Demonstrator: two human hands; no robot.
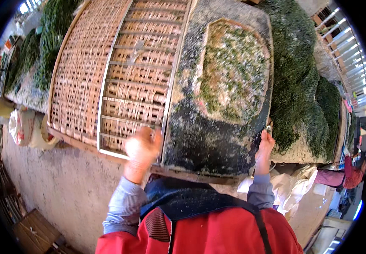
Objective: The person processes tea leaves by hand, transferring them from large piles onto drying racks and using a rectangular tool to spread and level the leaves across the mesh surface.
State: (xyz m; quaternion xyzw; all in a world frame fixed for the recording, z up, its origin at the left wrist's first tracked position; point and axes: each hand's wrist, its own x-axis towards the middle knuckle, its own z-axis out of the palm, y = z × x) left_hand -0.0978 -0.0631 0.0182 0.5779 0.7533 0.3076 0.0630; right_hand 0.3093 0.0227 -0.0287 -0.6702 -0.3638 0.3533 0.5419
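At six o'clock below the dark screen tray (208,139) we note both hands raised to it. Our right hand (264,146) pinches its four-o'clock rim, fingers closed on the edge, likely steadying it. Our left hand (140,149), blurred, touches the woven bamboo frame (111,80) at seven o'clock; its closure we cannot tell. Green leaf (229,72) lies spread to dry.

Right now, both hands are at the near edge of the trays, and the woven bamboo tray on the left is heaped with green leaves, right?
Not quite. In the head view the bamboo tray is bare; the green leaves lie on the dark tray beside it. The left hand and right hand are at the near edge.
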